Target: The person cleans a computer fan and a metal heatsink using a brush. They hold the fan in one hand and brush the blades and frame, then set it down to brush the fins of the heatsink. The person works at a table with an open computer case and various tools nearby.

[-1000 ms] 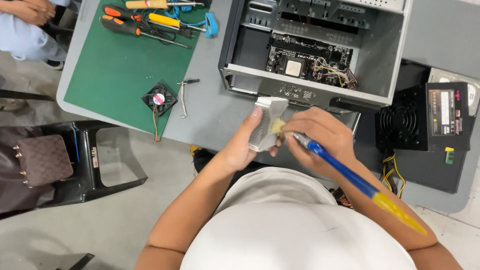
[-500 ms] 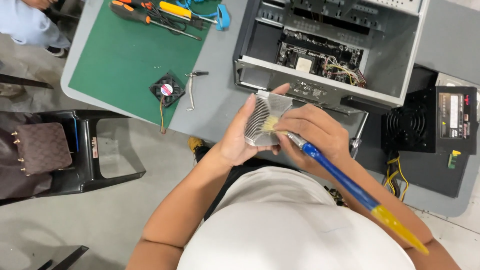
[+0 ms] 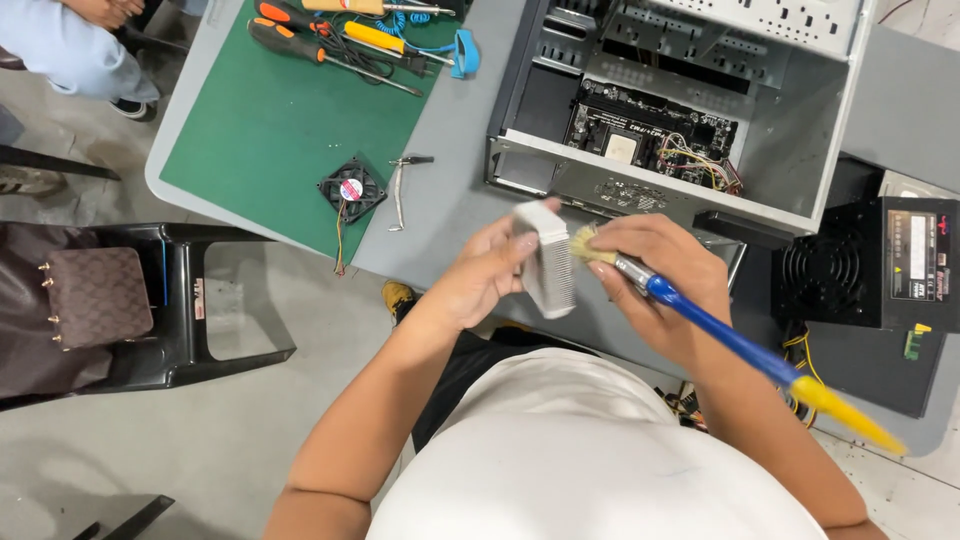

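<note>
We hold the finned metal heat sink [image 3: 548, 258] in our left hand [image 3: 487, 272], the fingers clamped around its block with the thumb over the top edge. It hangs in the air just in front of the grey tabletop [image 3: 450, 215], near the open computer case. A second ago its wide finned face was turned up toward us; now we have rolled it so that a narrow side faces us and the fins point toward 3 o'clock. We judge that a fresh side is being offered to the bristles.

Our right hand [image 3: 665, 275] has its fingers closed on the ferrule of the paintbrush [image 3: 735, 345], whose blue and yellow handle runs back toward 4 o'clock along our forearm. Half a second ago the pale bristles sat pressed into the fins; now they stand at the heat sink's upper right corner, touching or just beside it, we cannot tell which.

Farther out, at 12 o'clock, the open computer case [image 3: 690, 110] shows its motherboard. At 3 o'clock lies a black power supply [image 3: 865, 265]. At 10 o'clock a small black fan [image 3: 351, 189] sits on the green mat [image 3: 265, 120], with screwdrivers [image 3: 330, 45] beyond. The whole view has shifted slightly between the frames.
</note>
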